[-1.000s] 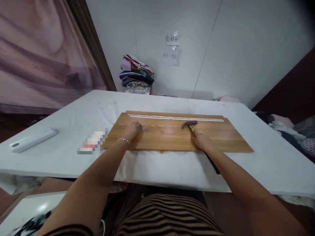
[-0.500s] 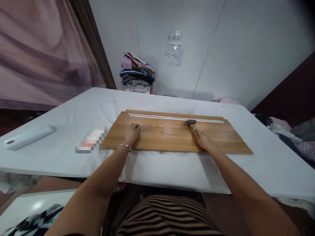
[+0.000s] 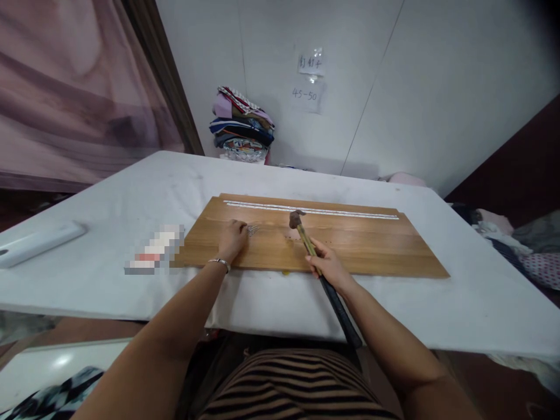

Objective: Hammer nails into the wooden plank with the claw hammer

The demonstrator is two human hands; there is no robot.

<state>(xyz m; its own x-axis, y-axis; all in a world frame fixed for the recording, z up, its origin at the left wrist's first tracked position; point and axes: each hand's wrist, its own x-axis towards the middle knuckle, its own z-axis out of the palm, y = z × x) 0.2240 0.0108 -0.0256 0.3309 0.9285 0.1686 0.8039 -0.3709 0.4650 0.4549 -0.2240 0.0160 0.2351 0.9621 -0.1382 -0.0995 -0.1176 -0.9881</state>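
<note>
A wooden board [image 3: 371, 242] lies across the white table [image 3: 131, 192], with a pale strip [image 3: 315, 210] along its far edge and a row of small nails near the middle. My left hand [image 3: 231, 238] rests on the board's left part, fingers curled over a small bunch of nails [image 3: 252, 230]. My right hand [image 3: 329, 267] grips a hammer [image 3: 308, 242] partway along its handle. The hammer's head hangs just above the board, over the left end of the nail row, and the black grip sticks out behind my wrist.
A blurred small packet [image 3: 154, 251] lies left of the board, and a white flat object [image 3: 37, 242] lies at the table's left edge. Folded clothes [image 3: 242, 125] are stacked against the wall behind. More fabric [image 3: 525, 239] lies off the table's right side.
My right hand has swung the hammer leftward and back toward me, so its head moved from the board's right-centre to the left end of the nail row. The left hand stayed put.
</note>
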